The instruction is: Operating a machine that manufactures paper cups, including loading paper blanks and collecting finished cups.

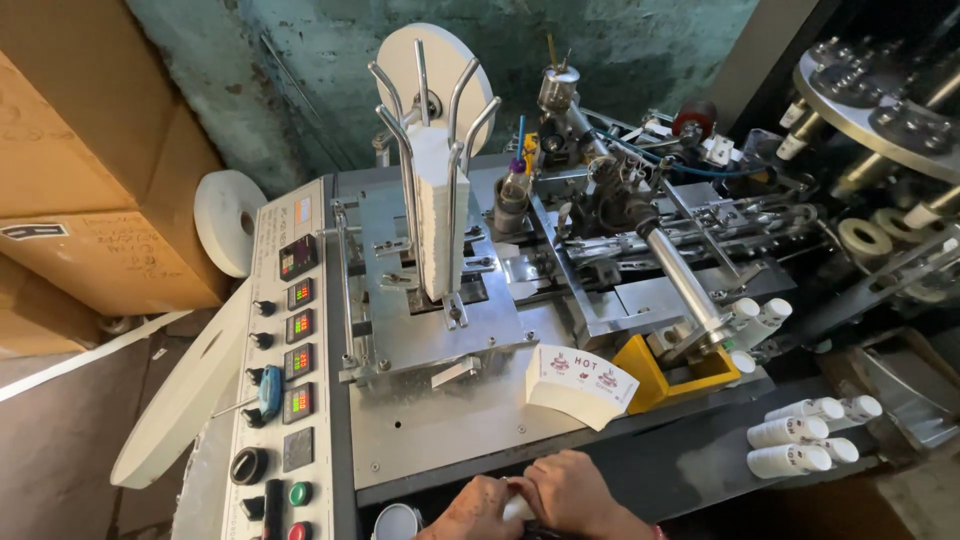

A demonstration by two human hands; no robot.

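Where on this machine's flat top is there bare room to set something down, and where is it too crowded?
The freest patch is the bare metal plate, bordered by the control panel, the printed stack of paper blanks and the front edge above both hands. The dark ledge left of the white paper cups is also open. Around the upright blank holder and the roller mechanism it is crowded.

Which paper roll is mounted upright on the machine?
The white roll at top centre, behind the metal guide rods. The other two sit off the machine's left side: one by the cardboard boxes, one leaning beside the control panel.
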